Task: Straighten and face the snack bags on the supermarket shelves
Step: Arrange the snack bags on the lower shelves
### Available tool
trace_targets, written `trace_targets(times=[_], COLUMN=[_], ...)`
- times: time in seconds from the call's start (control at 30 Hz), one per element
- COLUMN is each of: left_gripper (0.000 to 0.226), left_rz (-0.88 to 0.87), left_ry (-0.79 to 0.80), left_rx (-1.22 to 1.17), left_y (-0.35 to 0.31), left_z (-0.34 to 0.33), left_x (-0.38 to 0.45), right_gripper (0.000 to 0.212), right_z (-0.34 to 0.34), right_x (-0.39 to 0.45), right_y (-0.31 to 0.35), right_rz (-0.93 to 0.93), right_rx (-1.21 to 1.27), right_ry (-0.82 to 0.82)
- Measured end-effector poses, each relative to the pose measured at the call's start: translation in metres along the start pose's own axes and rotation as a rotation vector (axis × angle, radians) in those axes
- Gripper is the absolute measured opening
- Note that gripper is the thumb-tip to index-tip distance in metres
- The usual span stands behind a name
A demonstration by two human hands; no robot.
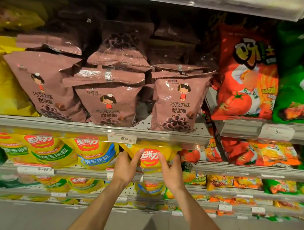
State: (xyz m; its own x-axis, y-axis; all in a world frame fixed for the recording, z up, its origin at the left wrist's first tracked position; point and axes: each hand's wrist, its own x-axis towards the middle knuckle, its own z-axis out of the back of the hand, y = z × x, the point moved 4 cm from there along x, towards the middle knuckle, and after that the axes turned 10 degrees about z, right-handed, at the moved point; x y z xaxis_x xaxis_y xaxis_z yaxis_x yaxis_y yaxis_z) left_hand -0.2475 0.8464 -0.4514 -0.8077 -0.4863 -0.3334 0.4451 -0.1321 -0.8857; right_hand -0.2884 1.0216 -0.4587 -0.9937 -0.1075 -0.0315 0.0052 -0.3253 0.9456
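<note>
Both hands on the same yellow bag (150,156), second shelf down, right end of the yellow row, just under the price tag (122,138); left hand (124,168) grips its left edge, thumb across the front, fingers curled behind; right hand (170,172) grips the right edge the same way; bag sits tilted, top leaning out and up under the shelf lip (94,128), not yet flush with its yellow neighbours (95,154).

Handling, my read: puffed foil pouch, light, soft, air-cushioned; contents likely brittle, so squeeze crushes product; film looks glossy, probably slick, pinch slips if loose; best hold is the side seams, low to mid height, which is roughly where the hands are; avoid pressing the logo face; steer from the seams, set the base down square, then tip the top back until the logo faces front.

Risks: shelf lip above is close, top seal can snag; neighbour on the left touches or nearly does, could get dragged; brown bags (174,102) on the shelf above are also crooked, centre one (108,99) slumped forward; still to do.
</note>
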Motion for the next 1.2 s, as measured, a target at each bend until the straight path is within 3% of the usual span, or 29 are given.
trace_targets(times=[0.1, 0.23, 0.27, 0.33, 0.4, 0.57, 0.67, 0.83, 0.97, 1.07, 1.2], left_gripper=[0.041, 0.034, 0.038, 0.047, 0.049, 0.027, 0.025, 0.020, 0.022, 0.030, 0.035], left_rz=[0.008, -0.010, -0.011, -0.015, -0.040, -0.061, -0.067, -0.081, -0.092, -0.094, -0.131], left_ry=[0.020, 0.034, 0.032, 0.026, 0.018, -0.009, 0.014, -0.004, -0.030, -0.065, -0.152], left_rx=[-0.020, -0.086, -0.099, -0.101, -0.088, -0.021, 0.038, 0.029, 0.022, -0.009, -0.037], left_y=[-0.015, -0.018, -0.014, -0.002, 0.004, 0.003, 0.003, 0.004, 0.002, 0.002, 0.007], left_z=[-0.004, 0.005, 0.009, 0.017, 0.022, 0.027, 0.029, 0.031, 0.036, 0.041, 0.049], left_x=[0.001, 0.004, 0.003, 0.003, 0.002, 0.003, 0.004, 0.002, -0.001, -0.004, -0.013], right_gripper=[0.050, 0.103, 0.098, 0.055, 0.036, 0.047, 0.040, 0.060, 0.040, 0.045, 0.026], right_z=[-0.002, -0.004, -0.004, -0.002, 0.000, -0.006, -0.006, -0.006, -0.002, 0.005, 0.028], right_x=[0.008, 0.017, 0.017, 0.013, 0.014, 0.020, 0.021, 0.018, 0.011, 0.006, -0.007], right_y=[0.003, 0.001, 0.003, 0.009, 0.007, 0.005, -0.001, -0.003, 0.001, -0.001, 0.010], right_rz=[-0.018, -0.068, -0.079, -0.080, -0.067, -0.037, -0.063, -0.061, -0.036, 0.001, 0.114], right_rx=[0.051, 0.048, 0.046, 0.013, -0.010, -0.054, -0.109, -0.097, -0.059, -0.061, -0.169], right_ry=[-0.016, 0.057, 0.090, 0.143, 0.169, 0.137, 0.173, 0.206, 0.228, 0.223, 0.204])
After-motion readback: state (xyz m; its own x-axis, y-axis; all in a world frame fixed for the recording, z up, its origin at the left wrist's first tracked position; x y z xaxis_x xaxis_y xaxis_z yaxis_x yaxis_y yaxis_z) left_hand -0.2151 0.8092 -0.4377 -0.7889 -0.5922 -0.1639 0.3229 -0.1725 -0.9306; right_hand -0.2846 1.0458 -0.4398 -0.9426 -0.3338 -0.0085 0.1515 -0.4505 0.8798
